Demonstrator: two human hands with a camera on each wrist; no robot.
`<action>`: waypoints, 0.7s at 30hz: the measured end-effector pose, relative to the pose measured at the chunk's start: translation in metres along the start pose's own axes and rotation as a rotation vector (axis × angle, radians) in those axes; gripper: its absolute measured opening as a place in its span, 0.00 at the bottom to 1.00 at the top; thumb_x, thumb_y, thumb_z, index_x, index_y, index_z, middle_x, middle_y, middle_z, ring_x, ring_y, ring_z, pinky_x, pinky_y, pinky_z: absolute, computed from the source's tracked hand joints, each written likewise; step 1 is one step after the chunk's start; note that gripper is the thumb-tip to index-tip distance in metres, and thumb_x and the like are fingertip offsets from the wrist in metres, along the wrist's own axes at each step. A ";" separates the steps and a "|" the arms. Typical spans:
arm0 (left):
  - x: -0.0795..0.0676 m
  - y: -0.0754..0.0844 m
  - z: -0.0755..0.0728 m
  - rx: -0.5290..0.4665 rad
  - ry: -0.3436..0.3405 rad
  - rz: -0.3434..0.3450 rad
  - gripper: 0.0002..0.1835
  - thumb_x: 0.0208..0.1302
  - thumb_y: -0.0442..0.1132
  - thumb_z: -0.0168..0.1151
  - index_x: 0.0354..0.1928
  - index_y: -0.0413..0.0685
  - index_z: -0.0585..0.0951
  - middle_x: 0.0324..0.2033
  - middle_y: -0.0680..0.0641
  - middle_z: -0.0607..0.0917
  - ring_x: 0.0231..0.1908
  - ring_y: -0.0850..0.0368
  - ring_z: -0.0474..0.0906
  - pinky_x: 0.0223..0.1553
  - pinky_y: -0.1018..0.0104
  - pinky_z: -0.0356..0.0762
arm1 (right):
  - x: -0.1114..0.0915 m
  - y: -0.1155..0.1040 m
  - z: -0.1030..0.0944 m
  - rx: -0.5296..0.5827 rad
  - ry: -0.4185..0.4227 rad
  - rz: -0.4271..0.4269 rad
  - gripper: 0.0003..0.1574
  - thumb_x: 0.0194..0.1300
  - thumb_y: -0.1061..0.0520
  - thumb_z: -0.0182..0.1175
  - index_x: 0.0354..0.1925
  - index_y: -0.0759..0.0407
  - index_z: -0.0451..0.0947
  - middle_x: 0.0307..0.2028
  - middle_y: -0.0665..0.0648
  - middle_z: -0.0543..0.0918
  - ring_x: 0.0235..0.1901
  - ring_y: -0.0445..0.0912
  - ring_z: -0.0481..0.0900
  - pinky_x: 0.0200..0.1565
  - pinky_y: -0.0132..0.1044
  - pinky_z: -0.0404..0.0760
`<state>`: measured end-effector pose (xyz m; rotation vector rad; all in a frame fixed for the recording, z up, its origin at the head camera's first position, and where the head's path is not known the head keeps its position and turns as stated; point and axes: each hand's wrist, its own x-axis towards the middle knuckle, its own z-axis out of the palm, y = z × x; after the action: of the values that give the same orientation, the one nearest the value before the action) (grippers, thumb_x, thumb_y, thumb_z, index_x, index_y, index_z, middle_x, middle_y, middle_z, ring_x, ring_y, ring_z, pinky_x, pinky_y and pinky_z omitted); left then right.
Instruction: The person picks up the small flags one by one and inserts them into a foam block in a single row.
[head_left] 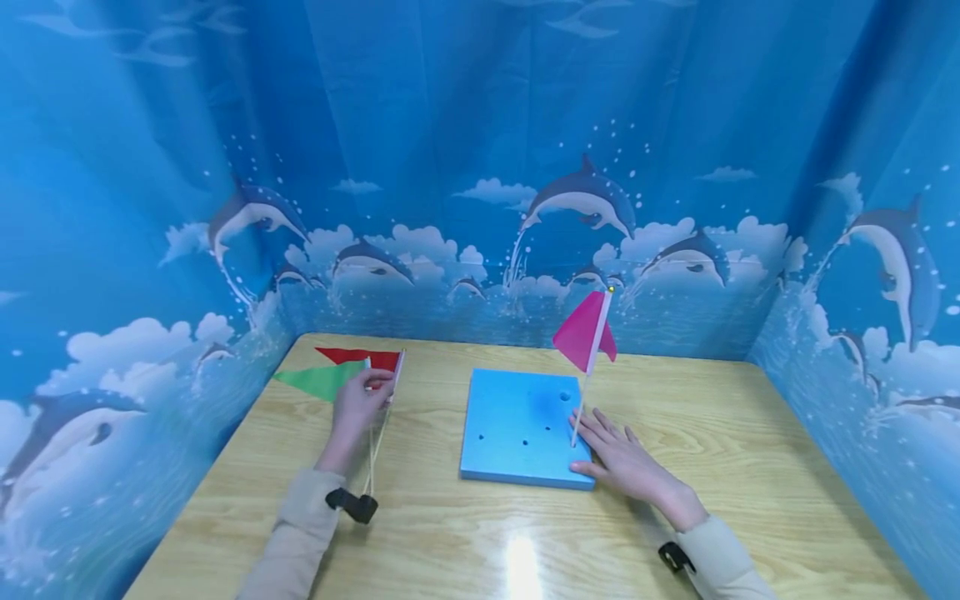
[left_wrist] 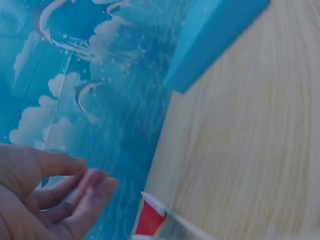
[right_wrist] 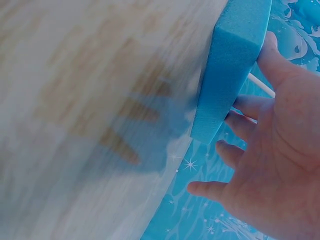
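Note:
A blue foam board (head_left: pixel 502 417) with several small holes lies on the table. A pink flag (head_left: pixel 582 333) on a white stick stands in it near its right edge, leaning slightly. My right hand (head_left: pixel 622 458) rests with spread fingers along that edge, as the board's thick side (right_wrist: pixel 227 70) shows in the right wrist view. At the left, a green flag (head_left: pixel 318 382) and a red flag (head_left: pixel 360 357) lie beside each other. Over their sticks is my left hand (head_left: pixel 358 408), fingers bent; in the left wrist view nothing shows between its fingertips, and the red flag (left_wrist: pixel 149 220) is apart from them.
The wooden table (head_left: pixel 420 533) ends at a blue curtain (head_left: pixel 450 167) printed with dolphins, which surrounds it at the back and both sides. Black wrist straps (head_left: pixel 352 504) sit on both sleeves.

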<state>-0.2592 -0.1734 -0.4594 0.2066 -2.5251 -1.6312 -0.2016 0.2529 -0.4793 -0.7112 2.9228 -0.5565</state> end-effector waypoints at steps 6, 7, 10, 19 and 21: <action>-0.002 -0.013 -0.007 0.268 -0.070 -0.003 0.12 0.66 0.33 0.63 0.48 0.32 0.85 0.38 0.37 0.88 0.36 0.48 0.85 0.34 0.66 0.81 | -0.001 0.001 0.001 -0.004 0.011 -0.006 0.47 0.73 0.38 0.58 0.78 0.58 0.56 0.77 0.63 0.58 0.76 0.68 0.49 0.66 0.80 0.48; -0.002 -0.014 -0.007 0.301 -0.076 -0.004 0.12 0.66 0.33 0.63 0.47 0.32 0.85 0.37 0.38 0.88 0.35 0.50 0.85 0.34 0.65 0.81 | -0.001 0.001 0.001 -0.004 0.012 -0.006 0.47 0.73 0.38 0.58 0.78 0.58 0.56 0.77 0.63 0.58 0.76 0.68 0.49 0.66 0.80 0.48; 0.001 -0.019 -0.006 0.379 -0.084 0.007 0.09 0.65 0.32 0.64 0.43 0.33 0.86 0.33 0.40 0.88 0.34 0.51 0.84 0.34 0.63 0.81 | 0.000 0.001 0.002 -0.004 0.010 -0.003 0.47 0.73 0.38 0.58 0.78 0.58 0.56 0.77 0.63 0.58 0.76 0.67 0.49 0.66 0.80 0.48; 0.002 -0.021 -0.003 0.484 -0.109 0.034 0.06 0.54 0.32 0.71 0.33 0.34 0.88 0.26 0.45 0.87 0.31 0.50 0.82 0.35 0.56 0.81 | 0.001 0.002 0.002 -0.006 0.001 0.006 0.48 0.73 0.35 0.56 0.79 0.56 0.55 0.78 0.62 0.57 0.76 0.66 0.48 0.67 0.79 0.47; 0.002 -0.021 -0.001 0.503 -0.125 0.037 0.07 0.52 0.32 0.74 0.32 0.35 0.88 0.25 0.46 0.87 0.30 0.51 0.81 0.34 0.58 0.81 | 0.001 0.002 0.001 -0.006 0.000 0.006 0.48 0.73 0.35 0.56 0.79 0.56 0.55 0.78 0.62 0.57 0.76 0.66 0.48 0.67 0.79 0.47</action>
<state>-0.2597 -0.1832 -0.4779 0.1046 -2.9712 -0.9948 -0.2028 0.2537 -0.4813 -0.7027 2.9271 -0.5479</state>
